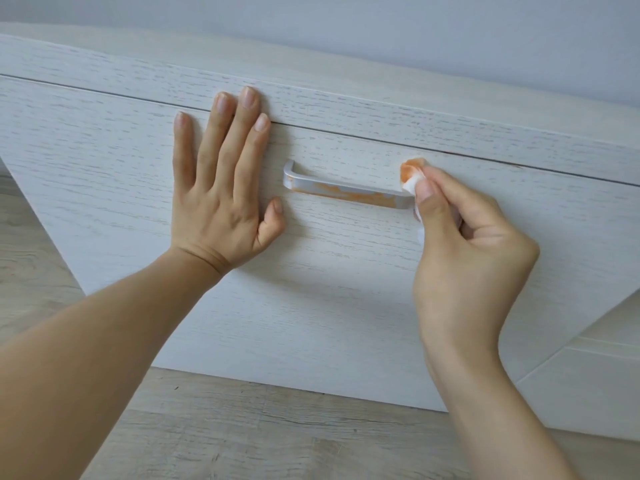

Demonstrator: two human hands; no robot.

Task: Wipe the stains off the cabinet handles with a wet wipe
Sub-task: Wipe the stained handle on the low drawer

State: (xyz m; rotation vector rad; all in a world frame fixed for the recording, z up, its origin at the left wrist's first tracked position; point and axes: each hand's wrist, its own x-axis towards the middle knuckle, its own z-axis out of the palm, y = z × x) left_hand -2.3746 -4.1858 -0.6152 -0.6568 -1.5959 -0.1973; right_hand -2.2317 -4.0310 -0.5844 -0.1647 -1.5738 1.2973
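Wet wipe [410, 176] pinched in right hand [467, 258] fingers [427, 192], touching handle [343, 191] end.

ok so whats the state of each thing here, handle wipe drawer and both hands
handle: orange stains along its front
wet wipe: orange-stained, at the handle's right end
drawer front: closed
left hand: flat, pressing the drawer front
right hand: pinching the wet wipe

Both bare hands raised, one flat and one pinching.
The left hand [221, 188] lies palm-down with straight, slightly spread fingers [221, 133], thumb tucked low beside them. The right hand [464, 258] curls, thumb and forefinger tips pinching a wet wipe [410, 176] that pokes out just above the fingertips.
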